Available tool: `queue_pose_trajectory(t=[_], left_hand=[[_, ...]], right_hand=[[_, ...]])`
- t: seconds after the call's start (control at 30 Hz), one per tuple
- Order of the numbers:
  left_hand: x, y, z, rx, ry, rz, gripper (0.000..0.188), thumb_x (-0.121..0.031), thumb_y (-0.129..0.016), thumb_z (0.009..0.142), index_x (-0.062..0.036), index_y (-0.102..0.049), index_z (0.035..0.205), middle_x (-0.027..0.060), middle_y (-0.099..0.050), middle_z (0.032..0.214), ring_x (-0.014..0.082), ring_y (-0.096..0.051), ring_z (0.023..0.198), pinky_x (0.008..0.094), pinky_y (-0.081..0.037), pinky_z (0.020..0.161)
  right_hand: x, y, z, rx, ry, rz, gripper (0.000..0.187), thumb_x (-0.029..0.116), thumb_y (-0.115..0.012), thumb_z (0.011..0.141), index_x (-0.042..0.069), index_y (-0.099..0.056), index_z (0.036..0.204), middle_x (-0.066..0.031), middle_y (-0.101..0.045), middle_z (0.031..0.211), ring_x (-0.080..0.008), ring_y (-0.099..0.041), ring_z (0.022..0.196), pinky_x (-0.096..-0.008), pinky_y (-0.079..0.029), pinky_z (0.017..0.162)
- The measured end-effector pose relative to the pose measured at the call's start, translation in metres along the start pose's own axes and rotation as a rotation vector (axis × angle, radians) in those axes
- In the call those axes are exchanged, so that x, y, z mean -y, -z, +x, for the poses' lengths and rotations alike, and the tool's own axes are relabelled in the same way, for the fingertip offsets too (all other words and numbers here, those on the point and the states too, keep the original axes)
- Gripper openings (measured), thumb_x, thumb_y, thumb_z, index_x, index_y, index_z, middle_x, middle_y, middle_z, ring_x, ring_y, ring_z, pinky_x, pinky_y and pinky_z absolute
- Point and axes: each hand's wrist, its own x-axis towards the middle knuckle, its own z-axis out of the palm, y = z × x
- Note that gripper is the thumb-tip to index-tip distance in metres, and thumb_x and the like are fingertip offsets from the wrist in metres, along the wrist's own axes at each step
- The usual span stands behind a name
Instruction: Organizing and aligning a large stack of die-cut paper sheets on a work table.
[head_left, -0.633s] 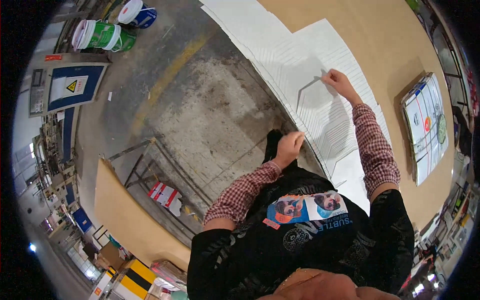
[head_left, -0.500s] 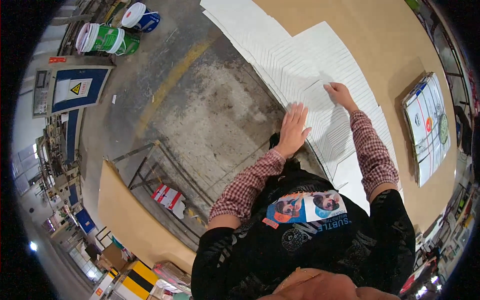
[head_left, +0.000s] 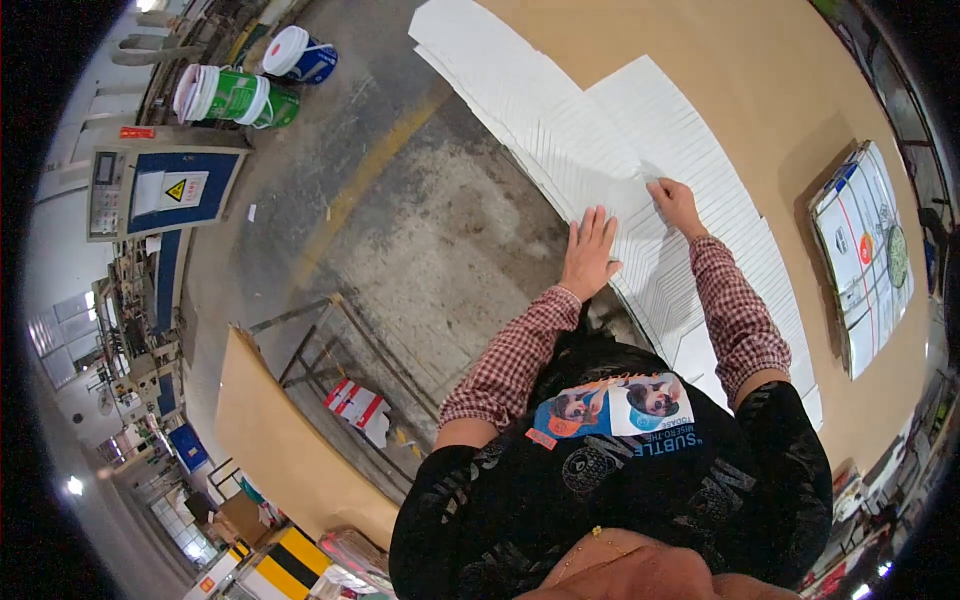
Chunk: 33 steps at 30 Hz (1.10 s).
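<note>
White sheets [head_left: 655,125] lie fanned in overlapping rows along the near left edge of the brown-topped table [head_left: 760,90]. My left hand [head_left: 590,252] rests on the outer edge of the fan, palm down, fingers stretched and slightly apart, holding nothing. Farther in on the same sheets, my right hand [head_left: 676,207] is closed, its thumb and index finger pinching the edge of one white sheet. The curled fingers partly hide that edge. Toward my body, the lower end of the fan runs in close steps beside my right forearm.
A wrapped, printed white bundle [head_left: 865,255] lies on the table at the right. Lower left stands a metal frame [head_left: 345,315] beside another brown board [head_left: 270,430], with a red and white carton [head_left: 357,410] inside. Buckets [head_left: 235,97] and a blue-panelled machine [head_left: 165,188] stand far left.
The view has shifted slightly, so the surroundings sit farther right. My right hand's fingers have curled in more on the sheet and moved slightly nearer. My left hand stays flat at the edge.
</note>
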Motion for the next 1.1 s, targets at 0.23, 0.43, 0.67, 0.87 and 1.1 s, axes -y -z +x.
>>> queue_pose_trajectory(t=[0.23, 0.43, 0.67, 0.87, 1.1], left_hand=[[0.0, -0.004, 0.0, -0.435, 0.528, -0.603, 0.072, -0.039, -0.045, 0.086, -0.002, -0.009, 0.135, 0.0174, -0.009, 0.141, 0.0318, -0.007, 0.13, 0.0421, -0.012, 0.104], [0.01, -0.01, 0.028, -0.392, 0.965, -1.612, 0.079, -0.06, -0.024, 0.085, -0.0044, -0.002, 0.136, 0.0116, -0.005, 0.143, 0.0249, -0.008, 0.131, 0.0352, -0.012, 0.105], [0.038, -0.015, 0.022, -0.564, 0.89, -1.65, 0.086, -0.069, -0.017, 0.079, -0.0101, 0.002, 0.137, 0.008, -0.001, 0.143, 0.0239, -0.003, 0.132, 0.0375, -0.006, 0.106], [0.11, 0.015, 0.072, -0.698, 0.866, -1.575, 0.084, -0.067, -0.017, 0.08, -0.0083, -0.001, 0.137, 0.0084, -0.005, 0.143, 0.0236, -0.008, 0.131, 0.0387, -0.008, 0.106], [0.113, 0.036, 0.079, -0.377, 0.789, -1.735, 0.09, -0.073, -0.013, 0.076, -0.0082, 0.002, 0.137, 0.0082, 0.0, 0.143, 0.0245, -0.003, 0.132, 0.038, -0.005, 0.106]], right_hand=[[0.005, -0.008, -0.008, -0.354, 0.004, 0.09, 0.031, 0.025, -0.065, 0.074, -0.002, -0.061, 0.089, -0.011, -0.052, 0.081, -0.019, -0.05, 0.069, -0.0298, -0.042, 0.06], [0.016, -0.028, -0.009, -0.319, 0.131, -0.213, 0.034, 0.024, -0.065, 0.073, -0.001, -0.061, 0.095, -0.0141, -0.053, 0.082, -0.0253, -0.051, 0.077, -0.0336, -0.042, 0.07], [0.023, -0.029, 0.03, -0.287, 0.048, 0.174, 0.043, 0.025, -0.056, 0.082, -0.002, -0.049, 0.115, -0.02, -0.052, 0.11, -0.028, -0.05, 0.104, -0.0318, -0.04, 0.086], [0.038, -0.049, 0.087, -0.09, 0.147, -0.089, 0.047, 0.032, -0.034, 0.091, 0.002, -0.037, 0.127, -0.0135, -0.039, 0.129, -0.0259, -0.029, 0.124, -0.0335, -0.018, 0.103], [0.054, -0.043, 0.08, -0.033, 0.117, -0.08, 0.045, 0.03, -0.026, 0.093, 0.004, -0.035, 0.129, -0.0109, -0.035, 0.133, -0.0242, -0.022, 0.128, -0.0345, -0.012, 0.105]])
